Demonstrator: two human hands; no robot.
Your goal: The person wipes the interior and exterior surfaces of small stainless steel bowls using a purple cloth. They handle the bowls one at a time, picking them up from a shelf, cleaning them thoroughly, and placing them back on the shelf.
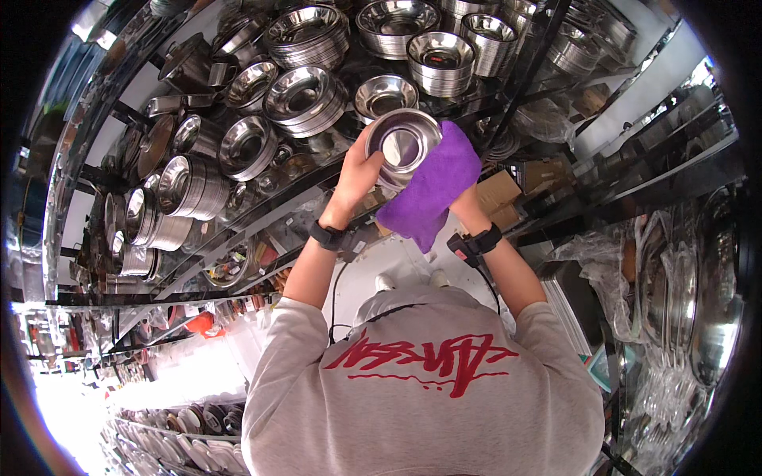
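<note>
My left hand [361,172] grips a shiny stainless steel bowl [400,143] by its left side, with the thumb over the rim. The bowl is tilted so that its inside faces up at me. A purple cloth [437,178] covers the bowl's lower right edge and hangs down below it. My right hand [466,199] is mostly hidden beneath the cloth and holds it against the bowl; its fingers cannot be seen. Just beyond the held bowl, another steel bowl [387,96] sits on the shelf.
Stacks of steel bowls [305,101] and a taller stack [442,65] fill the shelf ahead. More stacked bowls [190,185] stand at left. A dark shelf edge [286,193] runs below my left forearm. Cardboard boxes [499,191] lie beneath, and plastic-wrapped metalware [667,285] stands at right.
</note>
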